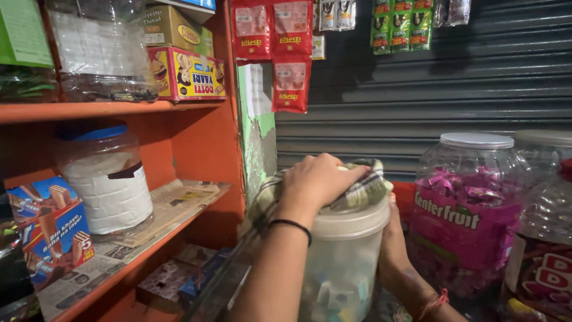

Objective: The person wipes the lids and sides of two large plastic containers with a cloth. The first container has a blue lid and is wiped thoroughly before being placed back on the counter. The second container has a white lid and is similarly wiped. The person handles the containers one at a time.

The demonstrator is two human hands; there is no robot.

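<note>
My left hand [319,179], a black band on its wrist, presses a checked cloth [366,189] onto the white lid [351,222] of a clear plastic jar [339,268]. The cloth is bunched under my fingers and hangs down the jar's left side. My right hand [392,238], with a red thread at the wrist, grips the jar's right side just below the lid. Small wrapped items show faintly inside the jar.
A big clear jar of pink-wrapped sweets [468,220] stands right beside it, and another jar [545,250] is further right. Orange shelves [89,110] on the left carry a blue-lidded jar [107,182], boxes and newspaper. Sachet strips [291,53] hang over a grey shutter [453,89].
</note>
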